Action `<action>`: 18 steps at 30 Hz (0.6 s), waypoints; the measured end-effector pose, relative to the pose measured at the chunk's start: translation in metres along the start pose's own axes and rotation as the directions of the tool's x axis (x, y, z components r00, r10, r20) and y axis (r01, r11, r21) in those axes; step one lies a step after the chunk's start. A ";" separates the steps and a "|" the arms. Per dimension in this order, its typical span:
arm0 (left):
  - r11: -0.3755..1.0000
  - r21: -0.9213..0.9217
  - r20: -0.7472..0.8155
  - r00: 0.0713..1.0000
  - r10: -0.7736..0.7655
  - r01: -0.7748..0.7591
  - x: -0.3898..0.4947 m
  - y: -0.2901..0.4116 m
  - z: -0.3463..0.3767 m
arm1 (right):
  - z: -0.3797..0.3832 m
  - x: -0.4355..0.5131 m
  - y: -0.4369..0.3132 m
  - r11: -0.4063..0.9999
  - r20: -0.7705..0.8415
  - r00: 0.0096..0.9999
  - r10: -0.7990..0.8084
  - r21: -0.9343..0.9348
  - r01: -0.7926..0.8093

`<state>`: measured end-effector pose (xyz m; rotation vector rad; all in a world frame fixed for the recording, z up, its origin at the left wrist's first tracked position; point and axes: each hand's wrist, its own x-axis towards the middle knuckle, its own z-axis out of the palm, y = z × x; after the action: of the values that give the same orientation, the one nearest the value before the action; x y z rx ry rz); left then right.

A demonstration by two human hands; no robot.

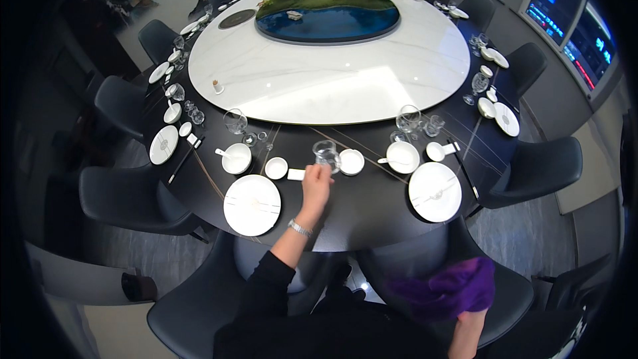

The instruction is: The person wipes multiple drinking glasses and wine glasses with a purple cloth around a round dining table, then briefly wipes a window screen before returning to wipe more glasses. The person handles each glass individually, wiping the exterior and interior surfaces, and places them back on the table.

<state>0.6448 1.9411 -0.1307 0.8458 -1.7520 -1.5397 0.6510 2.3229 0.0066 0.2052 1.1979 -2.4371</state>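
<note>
My left hand (317, 179) reaches over the near edge of the dark round table (344, 214), its fingers closed at the lower part of a clear glass jug (325, 150). Beside the jug, on its right, sits a small white ashtray-like dish (351, 162). A white chopstick rest (296, 174) lies just left of my fingers, near a small white bowl (276, 168) and a white plate (252, 205). Low on the right, away from the tabletop, my right hand (467, 315) grips a bunched purple cloth (456, 286) that covers most of its fingers.
A white marble turntable (319, 80) carries a miniature landscape (326, 12). Stemmed wine glasses (408, 118) and a white bowl with a spoon (402, 157) stand near its rim. Chopsticks (462, 169) lie at right. Dark chairs (199, 299) flank my body.
</note>
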 end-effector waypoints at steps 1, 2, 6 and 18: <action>0.999 0.012 -0.044 0.998 -0.039 0.039 0.020 -0.019 -0.007 | -0.001 0.003 -0.001 0.991 0.022 0.997 -0.073 -0.107 0.075; 0.998 0.009 -0.085 0.994 -0.067 0.068 0.040 -0.037 -0.014 | -0.001 0.002 0.000 0.970 0.002 0.989 -0.147 -0.196 0.144; 0.995 0.086 -0.319 0.947 -0.027 0.057 0.102 -0.103 -0.021 | 0.003 0.011 -0.004 0.909 0.007 1.000 0.005 -0.418 -0.001; 0.911 0.363 -0.565 0.823 0.049 0.195 0.144 -0.170 -0.007 | -0.005 -0.004 -0.016 0.838 -0.184 0.980 -0.073 -0.544 -0.040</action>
<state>0.5751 1.8032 -0.2911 1.4275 -1.6023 -0.8223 0.6474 2.3362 0.0161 0.2676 1.9341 -2.0104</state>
